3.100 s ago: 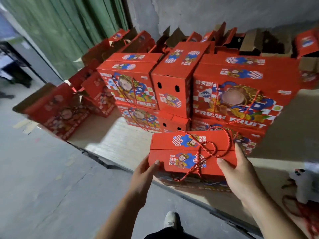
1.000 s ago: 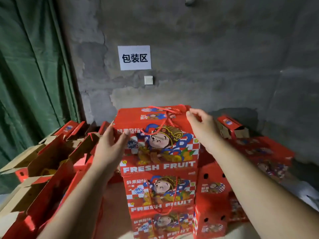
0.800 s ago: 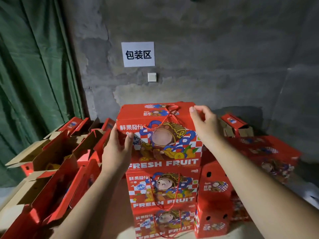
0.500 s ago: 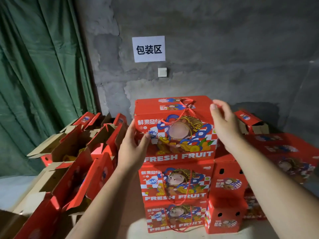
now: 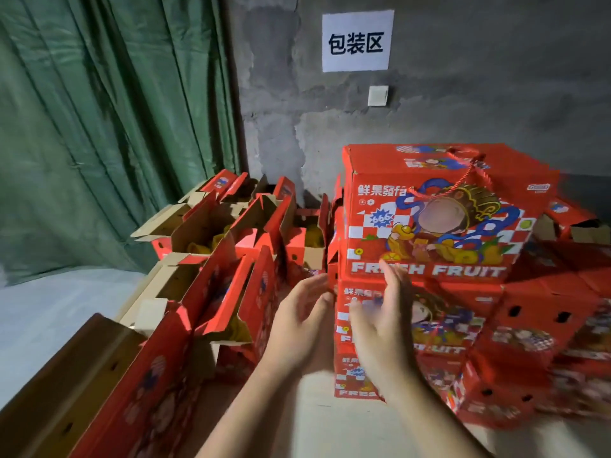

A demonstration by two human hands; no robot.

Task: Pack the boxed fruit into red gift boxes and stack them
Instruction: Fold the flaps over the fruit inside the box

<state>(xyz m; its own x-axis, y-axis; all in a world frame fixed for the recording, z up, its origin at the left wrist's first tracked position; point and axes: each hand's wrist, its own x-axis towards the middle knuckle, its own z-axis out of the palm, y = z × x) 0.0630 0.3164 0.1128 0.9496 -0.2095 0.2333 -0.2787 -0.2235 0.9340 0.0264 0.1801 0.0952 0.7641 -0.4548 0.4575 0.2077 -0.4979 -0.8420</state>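
A closed red gift box [image 5: 439,219] with a red cord handle and "FRESH FRUIT" print sits on top of a stack of like boxes [image 5: 413,328] at right of centre. My left hand [image 5: 297,322] and my right hand [image 5: 383,319] hang in front of the stack's lower left corner, palms facing each other, fingers straight, holding nothing. Neither hand touches the top box. To the left stand several open red gift boxes [image 5: 228,259] with flaps up; yellow fruit packing shows inside some.
A green curtain [image 5: 109,127] hangs at left. The grey concrete wall carries a white paper sign [image 5: 357,41] and a switch plate [image 5: 378,95]. More closed red boxes [image 5: 545,325] lie low at right. Bare pale floor [image 5: 330,424] shows between my arms.
Both hands have let go of the top box and dropped down to the stack's lower left. The view has swung left, so the stack now sits further right.
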